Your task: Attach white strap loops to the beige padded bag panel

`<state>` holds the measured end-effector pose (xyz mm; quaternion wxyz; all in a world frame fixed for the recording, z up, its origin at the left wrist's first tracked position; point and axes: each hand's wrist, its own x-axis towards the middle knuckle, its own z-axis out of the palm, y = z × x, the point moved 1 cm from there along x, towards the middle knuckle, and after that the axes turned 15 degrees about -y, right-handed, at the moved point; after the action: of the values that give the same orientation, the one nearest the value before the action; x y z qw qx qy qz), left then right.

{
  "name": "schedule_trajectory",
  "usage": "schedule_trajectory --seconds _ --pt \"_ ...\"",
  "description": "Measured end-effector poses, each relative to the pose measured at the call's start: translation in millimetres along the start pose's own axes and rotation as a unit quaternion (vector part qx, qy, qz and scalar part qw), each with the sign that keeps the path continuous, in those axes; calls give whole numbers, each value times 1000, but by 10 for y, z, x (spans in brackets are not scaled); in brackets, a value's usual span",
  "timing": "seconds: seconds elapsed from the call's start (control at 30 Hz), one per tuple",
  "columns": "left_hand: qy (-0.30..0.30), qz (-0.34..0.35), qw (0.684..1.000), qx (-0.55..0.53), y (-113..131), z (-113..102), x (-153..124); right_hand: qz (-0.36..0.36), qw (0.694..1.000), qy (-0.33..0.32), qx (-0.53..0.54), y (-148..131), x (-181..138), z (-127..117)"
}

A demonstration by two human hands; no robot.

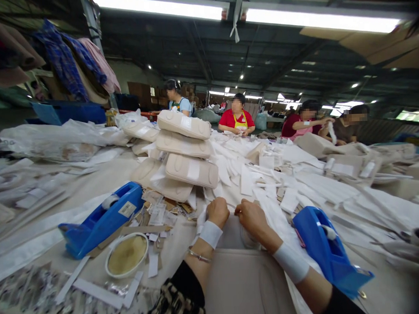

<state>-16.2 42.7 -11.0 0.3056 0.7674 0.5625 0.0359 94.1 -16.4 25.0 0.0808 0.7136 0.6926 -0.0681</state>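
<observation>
— We see the beige pad [248, 284] lying flat before us, its far edge under both fists.
— Yes; our left hand [217, 212] and right hand [250, 216] are clenched there, blue tape dispensers [101, 220] alongside for easy reach.

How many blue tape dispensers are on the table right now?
2. One blue tape dispenser lies left of the left hand; the other dispenser sits right of the right hand. Clutter may hide more.

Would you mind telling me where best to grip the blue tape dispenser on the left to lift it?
Probably around the narrow middle of the blue tape dispenser, coming from above, fingers on its two long sides. It lies flat and lengthwise, the tape roll sits at the far end, and paper scraps crowd its right side.
</observation>
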Motion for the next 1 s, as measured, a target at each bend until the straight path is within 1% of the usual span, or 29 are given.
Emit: schedule_trajectory --seconds 0.13,0.23,0.43,0.6,0.77,1.0 --pt "37 -9 999 -2 -17 -36 11 -24 1000 -6 -18 -5 78 -103" --pt "57 -5 998 -17 -23 -69 2 -38 999 -16 -36 -40 149 -137" --pt "89 -8 994 -60 -50 -93 10 -48 997 -30 -61 -90 295 -53" --pt "88 -6 992 -95 -89 -99 61 -53 996 -35 -70 -93 402 23" --pt "81 12 990 -113 -120 -126 75 -49 997 -25 -55 -100 439 25" --pt "59 65 990 -109 -148 -94 99 -20 1000 -18 -14 -65 468 49"
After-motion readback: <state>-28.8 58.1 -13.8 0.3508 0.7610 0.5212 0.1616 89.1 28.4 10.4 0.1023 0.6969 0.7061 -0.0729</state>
